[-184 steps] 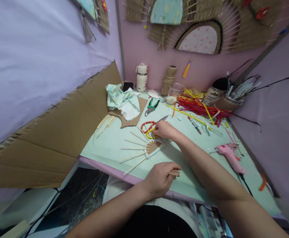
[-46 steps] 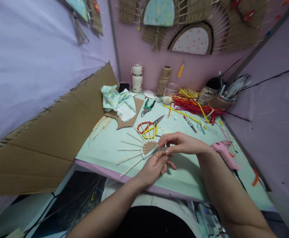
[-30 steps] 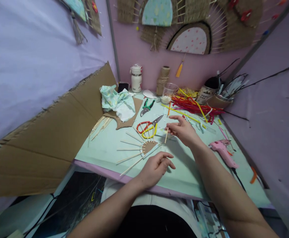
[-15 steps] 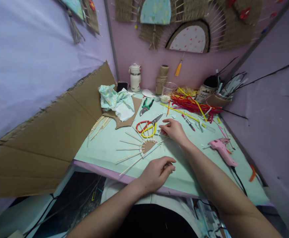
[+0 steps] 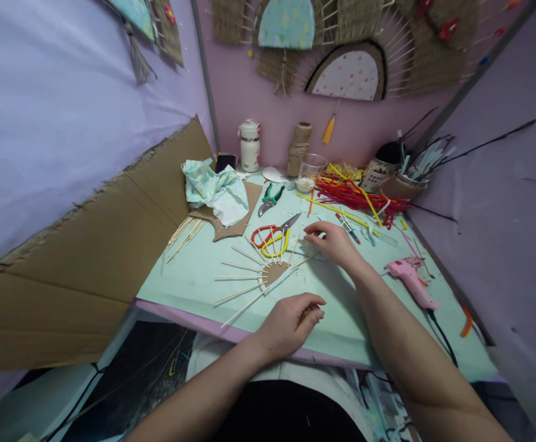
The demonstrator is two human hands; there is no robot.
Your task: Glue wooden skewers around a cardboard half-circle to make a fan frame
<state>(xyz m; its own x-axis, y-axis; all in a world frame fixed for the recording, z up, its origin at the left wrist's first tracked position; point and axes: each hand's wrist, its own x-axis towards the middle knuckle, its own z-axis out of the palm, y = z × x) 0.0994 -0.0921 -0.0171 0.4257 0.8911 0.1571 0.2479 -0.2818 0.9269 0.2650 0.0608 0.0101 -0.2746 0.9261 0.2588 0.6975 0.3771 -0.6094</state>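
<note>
A half-round piece of brown cardboard (image 5: 274, 274) lies on the table, with thin wooden sticks fanning out from its curved edge and a pale strip along its straight side. Just right of the fan, my right hand (image 5: 332, 242) hovers with bent fingers slightly apart; nothing shows in it. Below the cardboard, my left hand (image 5: 290, 319) rests by the table's front edge, fingers loosely curved and thumb apart, holding nothing visible. Scissors (image 5: 274, 238) with red and yellow handles lie behind the fan, some stick ends overlapping them.
A pink glue gun (image 5: 412, 279) lies to the right. Green-handled pruning shears (image 5: 270, 199), crumpled cloth (image 5: 217, 190) and loose sticks (image 5: 185, 236) lie behind and left. Red pipe cleaners (image 5: 360, 196) lie at the back right. A large cardboard sheet (image 5: 88, 258) leans at the left.
My right hand has moved slightly to the right, away from the tip of a stick on the fan's right side. My left hand has stayed in place.
</note>
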